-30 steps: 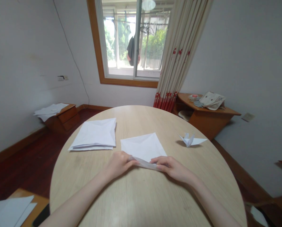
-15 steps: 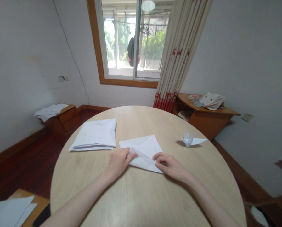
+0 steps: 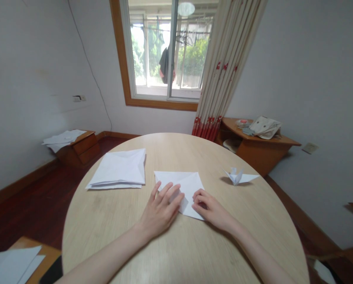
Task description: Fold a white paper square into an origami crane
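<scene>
A white sheet of paper [image 3: 186,182] with creases lies on the table in front of me, its lower left part hidden under my left hand. My left hand [image 3: 161,207] rests over the paper, palm down, fingers stretched and spread. At the paper's right edge, my right hand [image 3: 210,207] has its fingers curled in toward the thumb, closed on that edge; the exact contact is partly hidden. A folded paper crane [image 3: 236,177] stands on the table to the right, apart from both hands.
A stack of folded white paper [image 3: 117,167] lies at the left of the round wooden table [image 3: 170,252]. Loose sheets [image 3: 13,262] rest on a low wooden surface at lower left. Beyond are a small cabinet [image 3: 86,148], a window, a curtain [image 3: 223,71] and a corner desk [image 3: 265,144].
My left hand has gone from pinching the paper's near left edge to lying spread over it. The sheet has turned slightly and its raised flap now lies lower. My right hand has barely moved.
</scene>
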A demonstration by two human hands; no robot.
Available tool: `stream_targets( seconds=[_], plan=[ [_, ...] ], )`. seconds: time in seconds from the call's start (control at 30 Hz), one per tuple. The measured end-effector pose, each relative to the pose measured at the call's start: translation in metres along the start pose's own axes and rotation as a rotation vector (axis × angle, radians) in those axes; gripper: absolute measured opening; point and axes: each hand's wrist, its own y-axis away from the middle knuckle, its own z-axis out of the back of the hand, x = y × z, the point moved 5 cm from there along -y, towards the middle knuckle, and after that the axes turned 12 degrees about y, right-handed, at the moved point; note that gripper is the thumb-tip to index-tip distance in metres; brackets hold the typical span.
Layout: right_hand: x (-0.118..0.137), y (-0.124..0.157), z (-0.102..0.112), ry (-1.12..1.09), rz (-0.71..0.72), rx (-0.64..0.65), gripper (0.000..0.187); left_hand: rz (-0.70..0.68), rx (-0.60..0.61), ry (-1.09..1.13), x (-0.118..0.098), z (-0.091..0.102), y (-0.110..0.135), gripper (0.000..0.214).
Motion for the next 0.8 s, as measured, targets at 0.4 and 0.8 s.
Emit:
stream_targets(
  seconds=[0.4,0.8],
  plan=[
    [0.003,0.0,-0.011,0.003,0.037,-0.015,0.018,-0.004,0.131,-0.058,0.001,-0.02,0.006,0.012],
    [0.006,0.001,-0.017,0.108,0.053,-0.059,0.017,-0.011,0.21,0.053,0.006,-0.027,0.01,0.015]
  ],
)
